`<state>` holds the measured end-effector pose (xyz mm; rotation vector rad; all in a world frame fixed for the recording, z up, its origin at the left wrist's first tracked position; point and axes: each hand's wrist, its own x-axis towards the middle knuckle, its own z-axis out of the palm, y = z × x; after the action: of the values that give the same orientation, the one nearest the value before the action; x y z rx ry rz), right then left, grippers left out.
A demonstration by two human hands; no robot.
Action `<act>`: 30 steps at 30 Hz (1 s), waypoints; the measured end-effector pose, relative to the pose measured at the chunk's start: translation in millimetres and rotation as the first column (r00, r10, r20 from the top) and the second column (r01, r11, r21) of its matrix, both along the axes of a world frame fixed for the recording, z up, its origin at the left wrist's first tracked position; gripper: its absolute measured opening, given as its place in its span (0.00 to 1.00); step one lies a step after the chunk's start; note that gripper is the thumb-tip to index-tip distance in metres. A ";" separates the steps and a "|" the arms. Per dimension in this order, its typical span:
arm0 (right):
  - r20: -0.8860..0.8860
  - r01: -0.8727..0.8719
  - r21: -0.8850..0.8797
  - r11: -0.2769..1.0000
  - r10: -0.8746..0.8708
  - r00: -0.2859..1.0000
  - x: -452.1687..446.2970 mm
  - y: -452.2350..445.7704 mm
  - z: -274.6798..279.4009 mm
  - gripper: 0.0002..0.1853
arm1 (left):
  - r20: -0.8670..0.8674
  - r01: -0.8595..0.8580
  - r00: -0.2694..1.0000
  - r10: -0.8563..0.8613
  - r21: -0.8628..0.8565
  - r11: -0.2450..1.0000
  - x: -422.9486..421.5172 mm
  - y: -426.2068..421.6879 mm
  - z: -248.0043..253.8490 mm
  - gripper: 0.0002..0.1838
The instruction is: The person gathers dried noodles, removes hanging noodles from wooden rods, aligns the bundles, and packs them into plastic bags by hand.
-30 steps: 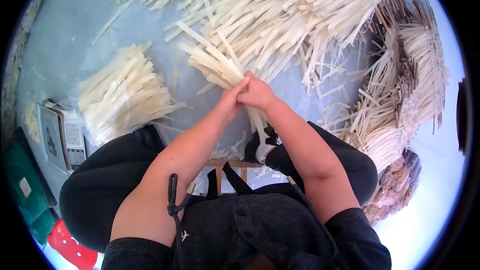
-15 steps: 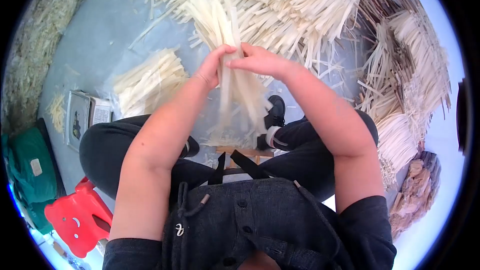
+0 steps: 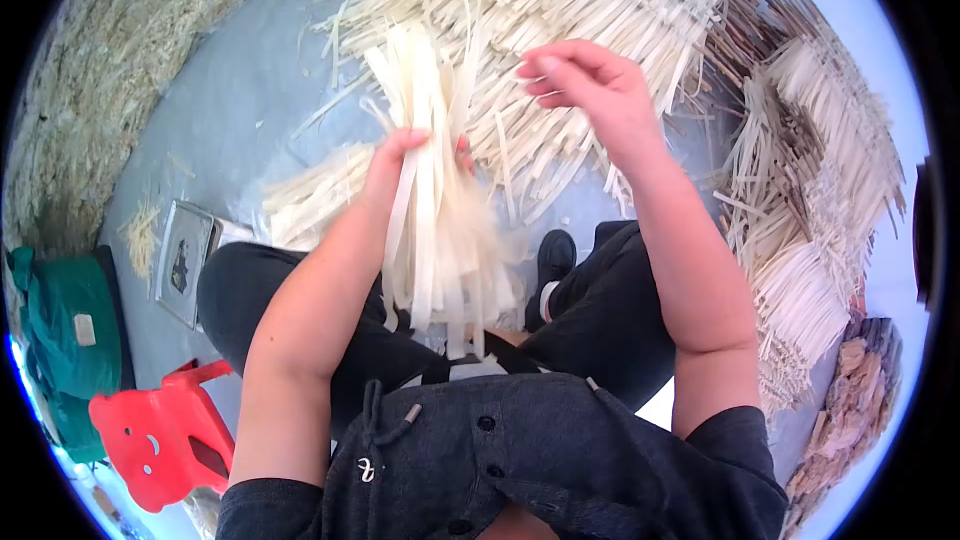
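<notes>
My left hand [image 3: 393, 158] is closed round a bundle of long, flat, pale cream strips [image 3: 424, 210], with the fingertips showing on its far side. The bundle stands roughly upright between my knees, fanned at the top, its lower ends blurred. Up and to the right of it, my right hand [image 3: 605, 100] is in the air with bent fingers apart, and I see nothing held in it. Behind that hand spreads a large pile of similar strips [image 3: 590, 0]. Just left of the bundle, a smaller stack of strips [image 3: 318, 192] lies on the floor.
A flat scale with a metal plate [image 3: 187, 265] is by my left knee. Further left are a red plastic stool [image 3: 150, 435] and a green bag [image 3: 70, 325]. More strips [image 3: 800, 285] are heaped on the right, near a brownish stack [image 3: 850, 410]. Fibrous material [image 3: 120, 70] lines the far left.
My right hand has come off the bundle and moved up and right. My left hand keeps its hold, with the bundle slightly lower and further left. The view has shifted a little.
</notes>
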<state>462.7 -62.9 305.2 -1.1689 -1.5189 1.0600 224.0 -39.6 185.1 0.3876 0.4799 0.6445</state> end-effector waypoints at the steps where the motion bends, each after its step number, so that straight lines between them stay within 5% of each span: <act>1: -0.127 0.080 -0.022 0.997 -0.083 0.989 14.2 5.9 1.1 0.14 | 0.034 0.086 0.996 -0.086 -0.003 0.996 0.9 -0.4 -4.4 0.29; 5: -0.385 0.363 -0.167 0.917 -0.399 0.832 55.6 42.4 -31.7 0.18 | 0.081 0.134 0.988 -0.133 -0.001 0.991 18.2 -13.6 -4.8 0.31; 9: -0.202 0.645 -0.220 0.732 -0.681 0.704 56.6 68.9 -36.9 0.36 | 0.192 0.340 0.921 -0.338 0.022 0.940 34.4 -13.1 -15.0 0.33; 16: -0.385 0.483 -0.279 0.830 -0.558 0.735 45.6 73.5 -52.1 0.32 | 0.239 0.337 0.911 -0.336 0.037 0.941 59.7 -22.3 3.0 0.45; 23: -0.046 0.450 -0.130 0.883 -0.459 0.887 -7.6 47.2 -89.3 0.26 | 0.230 0.267 0.937 -0.264 0.020 0.963 57.4 -19.4 4.9 0.50; 30: -0.138 0.514 -0.111 0.851 -0.525 0.840 42.6 77.6 -49.4 0.39 | 0.246 0.323 0.912 -0.328 0.060 0.944 59.8 -21.9 4.2 0.54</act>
<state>505.3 14.7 255.9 -1.4024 -0.9541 0.8117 283.8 -61.6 189.3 0.3855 0.1586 0.3655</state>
